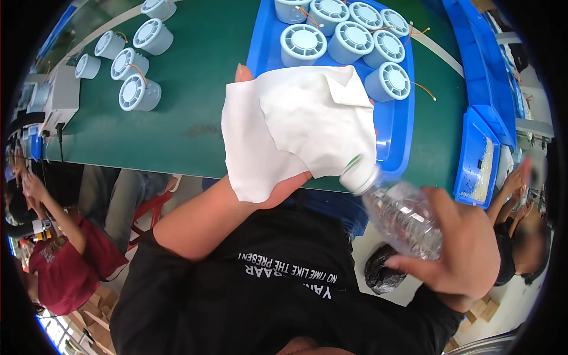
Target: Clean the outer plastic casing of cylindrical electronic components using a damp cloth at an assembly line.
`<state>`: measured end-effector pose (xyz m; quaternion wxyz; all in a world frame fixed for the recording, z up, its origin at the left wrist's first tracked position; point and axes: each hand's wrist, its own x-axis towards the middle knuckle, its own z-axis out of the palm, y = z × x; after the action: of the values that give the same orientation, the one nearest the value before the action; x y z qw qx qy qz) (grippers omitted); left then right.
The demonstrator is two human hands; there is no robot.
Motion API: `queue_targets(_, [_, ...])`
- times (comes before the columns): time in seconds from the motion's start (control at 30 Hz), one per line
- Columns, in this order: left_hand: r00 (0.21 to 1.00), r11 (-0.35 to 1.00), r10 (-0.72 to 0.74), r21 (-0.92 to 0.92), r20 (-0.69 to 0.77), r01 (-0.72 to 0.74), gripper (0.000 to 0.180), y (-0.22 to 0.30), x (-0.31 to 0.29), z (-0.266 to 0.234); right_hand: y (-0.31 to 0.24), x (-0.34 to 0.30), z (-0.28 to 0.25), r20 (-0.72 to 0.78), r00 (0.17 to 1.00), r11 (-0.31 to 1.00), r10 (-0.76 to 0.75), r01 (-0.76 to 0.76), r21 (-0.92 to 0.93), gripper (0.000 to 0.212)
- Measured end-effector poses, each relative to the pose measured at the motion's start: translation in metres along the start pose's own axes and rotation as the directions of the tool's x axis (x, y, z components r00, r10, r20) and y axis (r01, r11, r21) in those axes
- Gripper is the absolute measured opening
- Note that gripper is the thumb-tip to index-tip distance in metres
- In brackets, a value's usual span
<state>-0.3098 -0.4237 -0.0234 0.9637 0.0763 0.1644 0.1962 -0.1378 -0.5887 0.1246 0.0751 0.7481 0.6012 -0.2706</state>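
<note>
Right hand (467, 248) grips a clear plastic bottle (402, 216), tipped so its white capped mouth presses into the white cloth (296, 130). That cloth drapes over the open left hand (278, 183), held above the green bench (177, 130). Wetting looks underway; wiping seems not begun. Beyond, pale round fan housings sit in the blue tray (393, 142), 5 more (133, 53) loose at left.
</note>
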Motion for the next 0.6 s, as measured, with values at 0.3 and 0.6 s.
queue_targets(0.3, [0.986, 0.994, 0.03, 0.097, 0.166, -0.047, 0.116, -0.004, 0.007, 0.001, -0.004, 0.01, -0.001, -0.099, 0.987, 0.95, 0.129, -0.152, -0.274, 0.072])
queue_targets(0.6, [0.973, 0.976, 0.059, 0.192, 0.222, -0.103, 0.098, -0.003, 0.005, 0.0, -0.018, 0.022, -0.004, -0.035, 0.999, 0.966, 0.042, -0.049, -0.254, 0.074])
